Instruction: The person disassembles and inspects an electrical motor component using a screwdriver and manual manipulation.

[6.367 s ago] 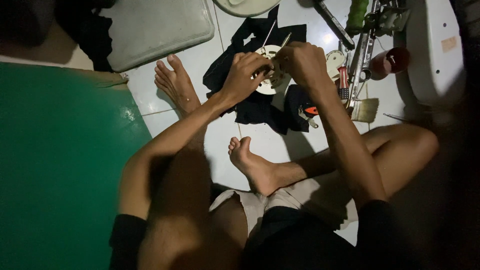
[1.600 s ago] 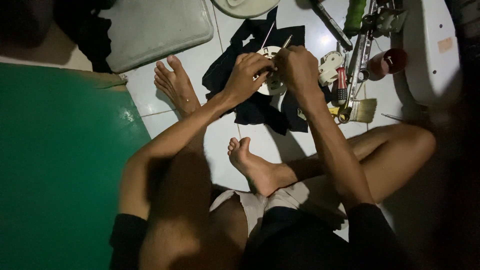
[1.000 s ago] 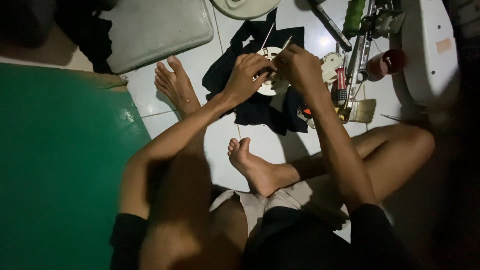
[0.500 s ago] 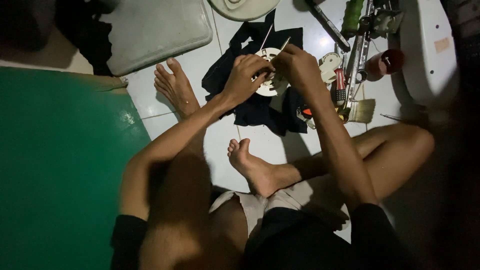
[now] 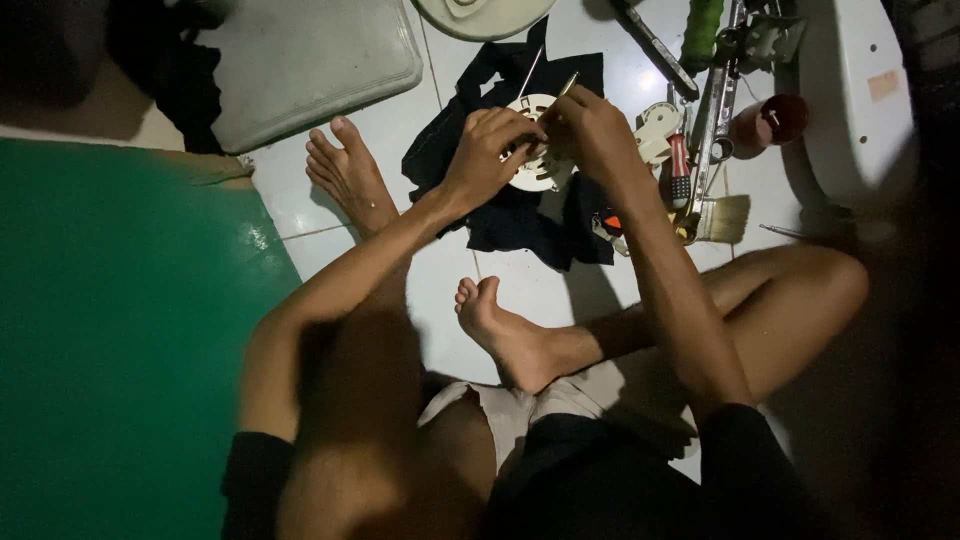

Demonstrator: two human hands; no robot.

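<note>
You are sitting on a glossy white tiled floor (image 5: 450, 290), dimly lit, with a flat green mat (image 5: 110, 350) filling the 9 o'clock side. Your two hands meet at 12 o'clock over a round cream plastic disc (image 5: 533, 172), a flat part with slots cut through it. Your left hand (image 5: 487, 155) curls over the disc's left edge with its fingers closed on it; your right hand (image 5: 592, 135) presses in from the right, fingers pinched around a thin metal rod (image 5: 568, 85) whose tip sticks up past the knuckles. The hands touch each other above the disc. A second thin rod (image 5: 530, 72) slants up just left of the first.

The disc lies on one crumpled black cloth (image 5: 520, 215), soft and matte against the shiny tiles. At 1 o'clock, just beside your right hand, lie a smaller cream plastic piece (image 5: 657, 130), a red-handled screwdriver (image 5: 679, 170) and a flat bristle brush (image 5: 722, 218). Farther out at 1 o'clock sits a green-gripped tool (image 5: 700, 30), and at 2 o'clock a curved white plastic housing (image 5: 850, 100). At 11 o'clock rests one grey rounded-corner lid (image 5: 300, 60). Your two bare feet lie at 11 o'clock and in the centre.
</note>
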